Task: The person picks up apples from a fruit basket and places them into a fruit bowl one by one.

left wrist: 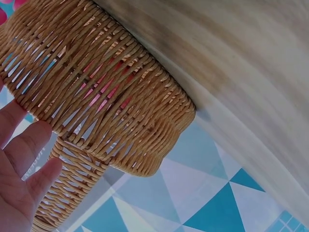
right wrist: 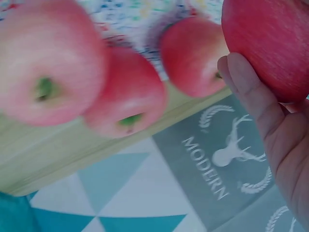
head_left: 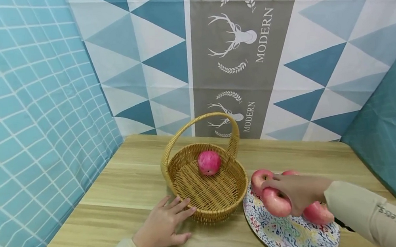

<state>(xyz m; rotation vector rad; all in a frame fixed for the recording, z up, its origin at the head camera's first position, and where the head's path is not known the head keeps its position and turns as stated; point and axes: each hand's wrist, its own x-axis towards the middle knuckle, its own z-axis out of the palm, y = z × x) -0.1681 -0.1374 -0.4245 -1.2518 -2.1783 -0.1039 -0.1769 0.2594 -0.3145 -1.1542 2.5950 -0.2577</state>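
Note:
My right hand [head_left: 295,189] grips a red apple [head_left: 276,202] above the patterned plate. In the right wrist view, fingers [right wrist: 244,72] lie along the side of that same apple. Around it on the plate [head_left: 284,236] are more apples: one at the left [head_left: 260,178], one partly hidden behind my hand [head_left: 290,173], and one at the right [head_left: 317,212]. My left hand [head_left: 164,224] has its fingers extended, with fingertips right at the near-left rim of a wicker basket [head_left: 210,215]. Inside the basket sits one pinkish-red apple [head_left: 209,163].
The basket's tall arched handle [head_left: 197,119] rises over its opening. Both stand on a wood-grain table [head_left: 118,187]. Behind it hangs a triangle-patterned cloth [head_left: 161,43], with blue gridded cloth [head_left: 30,96] on the left and teal cloth [head_left: 392,128] on the right.

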